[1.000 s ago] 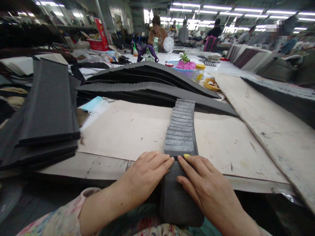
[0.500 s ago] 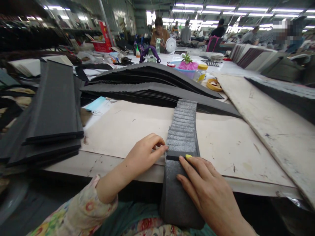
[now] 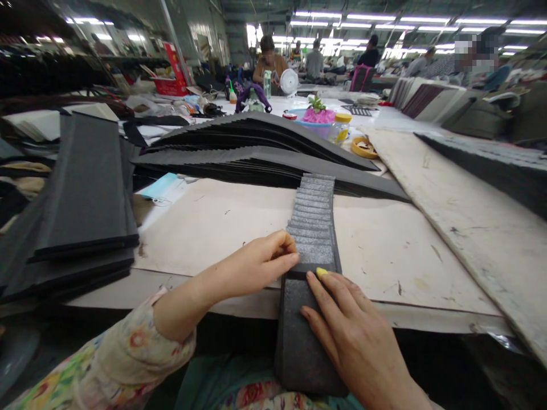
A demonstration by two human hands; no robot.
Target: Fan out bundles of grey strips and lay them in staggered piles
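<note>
Left hand (image 3: 265, 260) leaves the band (image 3: 299, 275) for nine o'clock on the strips (image 3: 315, 233), pinch unclear; my spread right hand (image 3: 352, 324) alone presses.

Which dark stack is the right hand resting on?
The middle stack, the one fanned into speckled steps, with the right hand flat on it. The left stack and the two wavy stacks behind have no hand on them.

The left hand (image 3: 261, 265) curls at the left edge of the stacked dark strips (image 3: 297, 299), the right hand (image 3: 348, 327) lying on them.
</note>
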